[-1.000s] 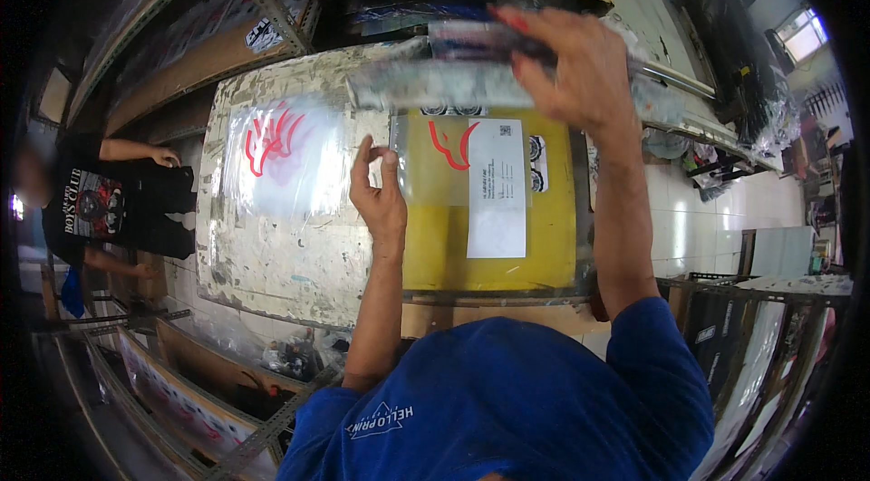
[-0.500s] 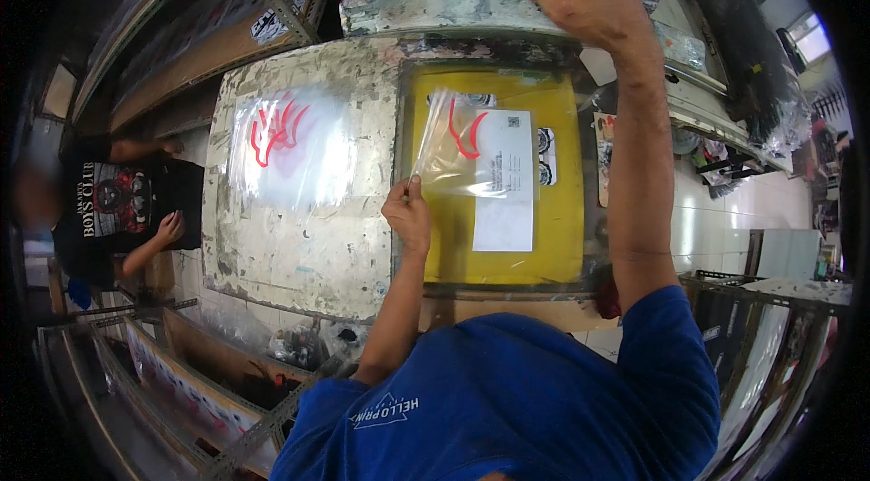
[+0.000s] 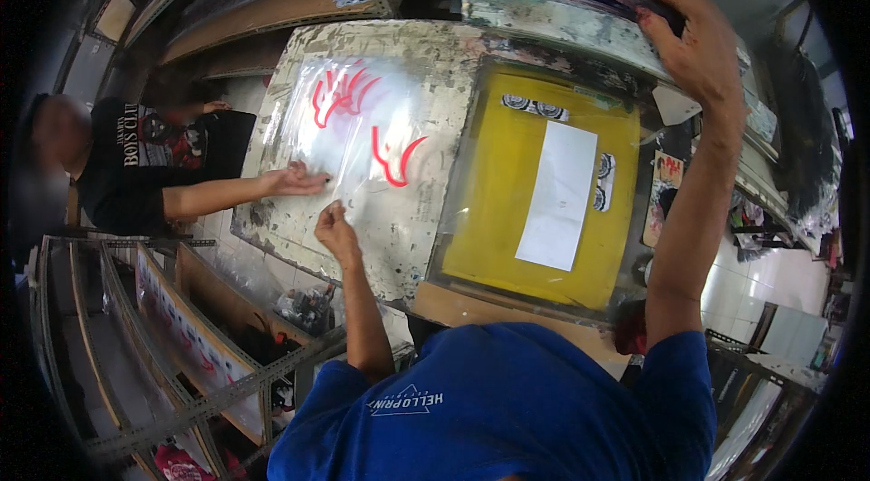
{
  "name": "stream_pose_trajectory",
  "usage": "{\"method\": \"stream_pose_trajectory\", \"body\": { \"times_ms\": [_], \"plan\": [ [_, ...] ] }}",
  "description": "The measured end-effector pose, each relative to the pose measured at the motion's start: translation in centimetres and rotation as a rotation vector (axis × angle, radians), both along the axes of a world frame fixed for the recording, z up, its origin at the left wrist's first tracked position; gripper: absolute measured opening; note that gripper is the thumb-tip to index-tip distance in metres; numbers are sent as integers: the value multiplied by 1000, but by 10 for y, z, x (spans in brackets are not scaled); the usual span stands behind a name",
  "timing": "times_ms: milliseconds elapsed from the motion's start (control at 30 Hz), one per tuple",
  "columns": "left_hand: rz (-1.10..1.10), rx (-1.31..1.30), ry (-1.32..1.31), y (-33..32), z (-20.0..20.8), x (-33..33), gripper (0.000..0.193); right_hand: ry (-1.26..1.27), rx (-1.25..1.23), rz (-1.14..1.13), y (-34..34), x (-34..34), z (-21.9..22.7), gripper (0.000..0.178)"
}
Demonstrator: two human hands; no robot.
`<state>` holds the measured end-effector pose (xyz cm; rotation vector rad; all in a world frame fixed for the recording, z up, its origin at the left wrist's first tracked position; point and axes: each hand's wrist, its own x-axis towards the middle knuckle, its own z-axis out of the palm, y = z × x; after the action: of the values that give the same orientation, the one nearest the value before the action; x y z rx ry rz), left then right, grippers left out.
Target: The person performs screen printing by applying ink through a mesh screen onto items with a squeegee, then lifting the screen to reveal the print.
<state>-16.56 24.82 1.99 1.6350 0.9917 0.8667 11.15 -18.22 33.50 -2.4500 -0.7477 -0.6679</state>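
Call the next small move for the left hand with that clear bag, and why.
Probably lower the clear printed bag flat onto the stack of clear bags and let go. The left hand pinches its near edge, already over the paint-smeared table beside the yellow screen. A co-worker's hand rests on the stack's edge, seemingly ready to take it. The right hand holds the raised frame.

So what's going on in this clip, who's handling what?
A person in a blue shirt stands at a paint-stained table. Their left hand pinches the edge of a clear plastic bag printed with red marks, laying it on the table beside the yellow printing screen. Their right hand is raised, gripping the lifted screen frame. A co-worker's hand rests on the stack of printed bags.
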Motion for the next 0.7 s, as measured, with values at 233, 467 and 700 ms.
{"method": "stream_pose_trajectory", "body": {
  "times_ms": [233,467,700],
  "plan": [
    [393,1098,391,3,45,11,33,9,-88,-34,4,-5,7,38],
    [-164,906,253,-21,21,104,38,35,-47,-30,1,0,5,37],
    [-18,734,714,24,-32,114,24,-39,-36,-41,9,-11,10,35]
  ]
}}
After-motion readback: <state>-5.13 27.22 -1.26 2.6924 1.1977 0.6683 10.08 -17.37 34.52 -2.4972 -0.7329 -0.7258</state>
